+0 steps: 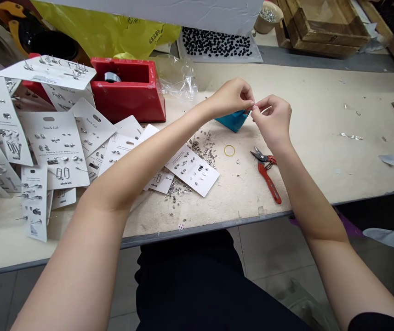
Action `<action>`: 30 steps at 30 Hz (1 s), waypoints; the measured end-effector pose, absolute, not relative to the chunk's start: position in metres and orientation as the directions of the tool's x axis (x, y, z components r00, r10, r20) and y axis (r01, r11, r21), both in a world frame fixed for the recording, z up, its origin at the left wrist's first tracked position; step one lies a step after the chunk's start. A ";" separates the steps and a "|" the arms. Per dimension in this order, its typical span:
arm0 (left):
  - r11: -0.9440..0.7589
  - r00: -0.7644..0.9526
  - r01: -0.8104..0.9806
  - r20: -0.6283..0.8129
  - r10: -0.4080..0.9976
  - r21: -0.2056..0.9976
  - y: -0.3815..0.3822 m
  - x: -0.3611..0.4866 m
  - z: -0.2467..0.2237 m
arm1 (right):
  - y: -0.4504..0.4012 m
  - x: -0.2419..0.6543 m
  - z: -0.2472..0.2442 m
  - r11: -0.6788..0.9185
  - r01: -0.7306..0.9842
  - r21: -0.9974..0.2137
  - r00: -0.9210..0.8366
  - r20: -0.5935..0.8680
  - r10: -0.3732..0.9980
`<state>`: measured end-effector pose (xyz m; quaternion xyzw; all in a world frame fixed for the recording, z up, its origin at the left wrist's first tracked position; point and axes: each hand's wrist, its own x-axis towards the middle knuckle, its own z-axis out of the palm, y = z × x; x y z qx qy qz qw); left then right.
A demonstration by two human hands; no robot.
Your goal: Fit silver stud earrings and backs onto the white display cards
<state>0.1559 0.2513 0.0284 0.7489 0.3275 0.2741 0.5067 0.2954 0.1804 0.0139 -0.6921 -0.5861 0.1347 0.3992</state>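
My left hand (230,97) and my right hand (272,124) meet above the cream table (314,105), their fingertips pinching something tiny and thin that I cannot identify. A blue pouch or folded piece (233,120) lies just beneath them, partly hidden by my hands. Red-handled snips (267,174) lie below my right hand. Nearer my left forearm are a loose heap of small silver earring parts (202,147), a thin yellow rubber band (229,150), and several white earring cards (191,169) spread toward the left.
A red tape dispenser (126,87) stands behind the cards, with a crumpled clear plastic bag (178,78) beside it. Beyond are a yellow bag (114,27), a sheet of black pieces (215,43), and wooden boxes (321,27). Small scraps dot the table's right side.
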 end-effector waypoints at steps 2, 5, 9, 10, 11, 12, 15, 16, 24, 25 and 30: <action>-0.277 0.627 0.229 0.077 0.776 0.933 0.251 0.156 0.028 | 0.182 0.293 0.014 -0.004 0.707 -0.707 0.294 0.288 0.911; -0.295 0.627 0.242 0.084 0.775 0.924 0.251 0.156 0.029 | 0.184 0.290 0.013 -0.016 0.714 -0.700 0.325 0.310 0.894; -0.318 0.653 0.228 0.098 0.751 0.920 0.251 0.153 0.028 | 0.185 0.296 0.011 0.028 0.732 -0.680 0.294 0.353 0.888; -0.317 0.656 0.214 0.105 0.748 0.924 0.251 0.153 0.028 | 0.184 0.299 0.011 0.051 0.727 -0.684 0.273 0.356 0.894; -0.314 0.658 0.198 0.112 0.745 0.929 0.251 0.153 0.028 | 0.183 0.302 0.010 0.072 0.716 -0.695 0.256 0.357 0.898; -0.312 0.659 0.184 0.118 0.743 0.932 0.251 0.153 0.027 | 0.182 0.305 0.009 0.089 0.699 -0.709 0.245 0.355 0.902; -0.313 0.659 0.179 0.123 0.742 0.933 0.250 0.153 0.026 | 0.178 0.312 0.007 0.109 0.655 -0.747 0.243 0.346 0.906; -0.315 0.656 0.183 0.122 0.744 0.931 0.250 0.153 0.026 | 0.177 0.313 0.006 0.109 0.650 -0.752 0.244 0.343 0.907; -0.313 0.642 0.207 0.113 0.758 0.927 0.249 0.154 0.027 | 0.184 0.309 -0.002 0.072 0.638 -0.767 0.281 0.319 0.905; -0.314 0.637 0.215 0.111 0.763 0.925 0.249 0.154 0.027 | 0.186 0.308 -0.003 0.067 0.640 -0.765 0.290 0.322 0.901; -0.321 0.623 0.229 0.115 0.773 0.919 0.248 0.155 0.027 | 0.193 0.307 -0.011 0.057 0.641 -0.765 0.306 0.323 0.896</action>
